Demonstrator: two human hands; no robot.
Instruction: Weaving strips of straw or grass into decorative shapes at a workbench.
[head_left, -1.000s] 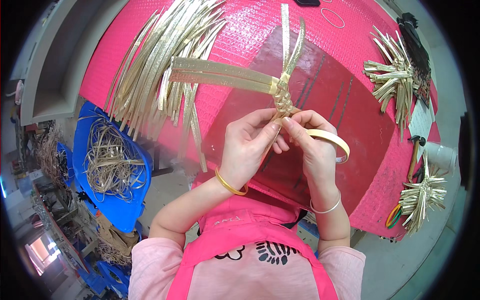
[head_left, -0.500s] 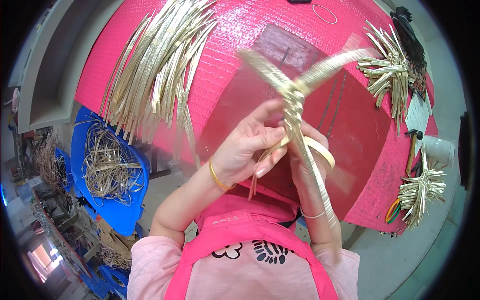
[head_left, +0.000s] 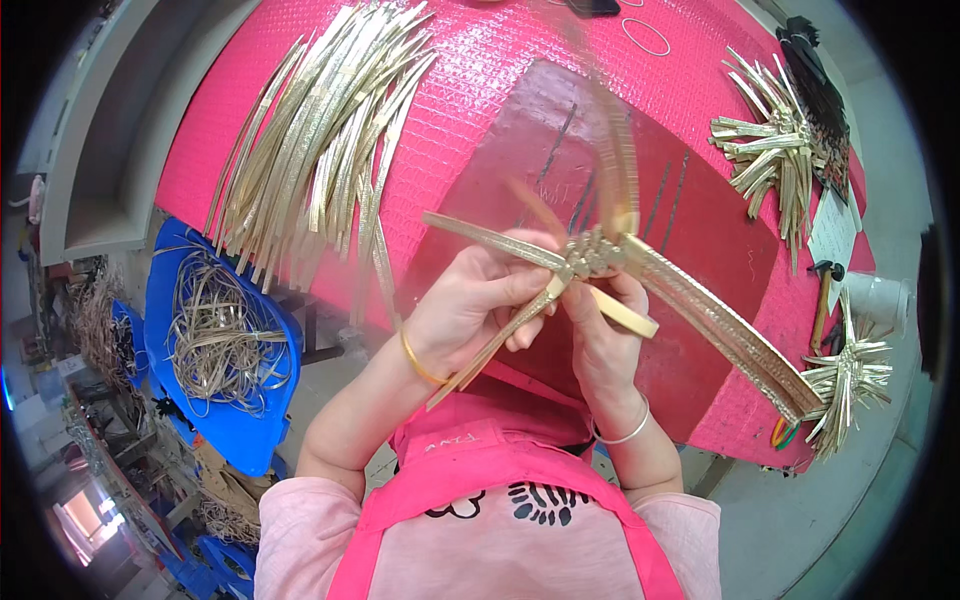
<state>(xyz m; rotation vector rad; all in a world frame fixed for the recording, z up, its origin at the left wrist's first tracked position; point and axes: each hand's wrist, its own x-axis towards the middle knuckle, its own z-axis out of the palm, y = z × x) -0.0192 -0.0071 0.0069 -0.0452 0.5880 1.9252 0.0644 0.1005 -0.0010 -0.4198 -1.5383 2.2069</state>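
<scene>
A piece woven from gold strips [head_left: 592,255] is held up between my two hands, above a dark red board. Its centre is a small tight braid, and flat strip ends stick out several ways; the upward ones are smeared by motion. My left hand [head_left: 492,292] pinches the braid's left end, near strips that run left and down toward the wrist. My right hand [head_left: 606,335] grips the other side from below, thumb against the braid. Beside the right fingers shows a pale yellow band [head_left: 625,314]. How the right fingers close behind the piece is partly hidden.
Long loose gold strips [head_left: 320,140] lie at the far left of the pink table cover [head_left: 480,100]. At the right are woven gold pieces [head_left: 775,140], [head_left: 845,375] and a hammer [head_left: 824,300]. A blue bin [head_left: 255,430] of strip scraps stands left, below the table.
The woven piece has turned from upright to roughly level, and its long strips now point right and upward. My right hand has come into fuller view beneath it.
</scene>
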